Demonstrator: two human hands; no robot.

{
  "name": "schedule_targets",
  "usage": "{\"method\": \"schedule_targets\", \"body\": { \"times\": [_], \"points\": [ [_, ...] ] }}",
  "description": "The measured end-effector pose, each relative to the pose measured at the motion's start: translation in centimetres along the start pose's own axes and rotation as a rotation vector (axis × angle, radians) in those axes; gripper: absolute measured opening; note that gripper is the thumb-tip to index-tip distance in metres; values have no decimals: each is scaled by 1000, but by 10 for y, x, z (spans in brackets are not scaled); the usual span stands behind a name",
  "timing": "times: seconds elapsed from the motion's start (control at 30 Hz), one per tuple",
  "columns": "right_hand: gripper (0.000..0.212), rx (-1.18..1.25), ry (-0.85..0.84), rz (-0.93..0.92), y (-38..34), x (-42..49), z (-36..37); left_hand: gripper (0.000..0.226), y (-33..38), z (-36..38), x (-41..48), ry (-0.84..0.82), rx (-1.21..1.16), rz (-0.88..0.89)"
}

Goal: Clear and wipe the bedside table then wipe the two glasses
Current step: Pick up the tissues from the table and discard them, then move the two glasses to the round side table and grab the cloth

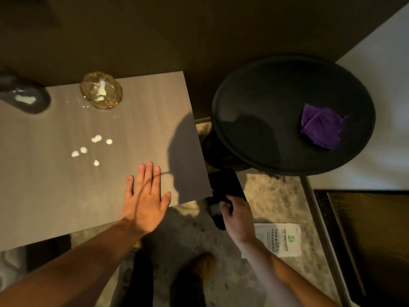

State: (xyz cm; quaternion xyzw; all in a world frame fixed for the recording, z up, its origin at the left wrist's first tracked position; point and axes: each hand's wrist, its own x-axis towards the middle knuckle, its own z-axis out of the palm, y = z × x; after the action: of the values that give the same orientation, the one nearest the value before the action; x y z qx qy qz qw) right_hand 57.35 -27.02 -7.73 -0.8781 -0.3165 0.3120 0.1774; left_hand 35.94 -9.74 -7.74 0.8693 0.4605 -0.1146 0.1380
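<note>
Early stage, judging by the mess. The grey wood-grain bedside table point(55, 196) is not wiped: a cluster of white blobs point(93, 149) sits mid-surface, with smaller specks nearer the amber-tinted glass dish point(101, 90) at the back edge, which has white residue inside it. A dark smoky glass point(24, 97) lies at the far left back corner, also with white stuff in it, partly cut off by the frame edge. Both glass pieces are on the table, so clearing isn't finished and neither looks wiped. Left hand point(143, 196) is flat on the tabletop near the front right corner, fingers spread, holding nothing. Right hand point(238, 214) is off the table edge, just beside that corner, fingers curled around a black flat object point(223, 185) with something pale at the grip; what it is can't be told, possibly a dustpan or tray, too dark. The folded purple cloth point(322, 126) sits on the round black side table point(292, 114) to the right, well apart from both hands, untouched. A white printed plastic bag point(281, 239) lies on the mottled floor below the right wrist. Left to do, by my read: remove both glass items, fetch the cloth, wipe the spills, then wipe the glasses. Basically everything is pending.
</note>
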Motion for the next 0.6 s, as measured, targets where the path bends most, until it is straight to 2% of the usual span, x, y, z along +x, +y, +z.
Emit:
{"method": "schedule_targets", "body": {
  "times": [0.1, 0.17, 0.27, 0.33, 0.37, 0.43, 0.5, 0.6],
  "points": [
    [27, -44, 90, -127, -43, -7, -15, 84, -6, -25, 1, -180, -41, 34],
    [22, -44, 110, -177, -75, -7, -21, 85, -15, -47, 5, -199, -89, 106],
    [28, -51, 84, -229, -124, 1, -24, 82, -32, -80, 17, -315, -156, 184],
    [35, -57, 72, -260, -157, 10, -20, 82, -45, -101, 25, -354, -325, 134],
    [36, -51, 71, -274, -174, 16, -17, 74, -53, -111, 29, -346, -459, 68],
    [41, -47, 74, -296, -208, 31, -11, 53, -77, -128, 34, -230, -638, -44],
    [51, -57, 58, -293, -242, 49, -3, 33, -110, -139, 38, -55, -690, -169],
    [70, -25, 14, -240, -293, 78, 13, 22, -166, -150, 47, 208, -798, -381]
  ]
}}
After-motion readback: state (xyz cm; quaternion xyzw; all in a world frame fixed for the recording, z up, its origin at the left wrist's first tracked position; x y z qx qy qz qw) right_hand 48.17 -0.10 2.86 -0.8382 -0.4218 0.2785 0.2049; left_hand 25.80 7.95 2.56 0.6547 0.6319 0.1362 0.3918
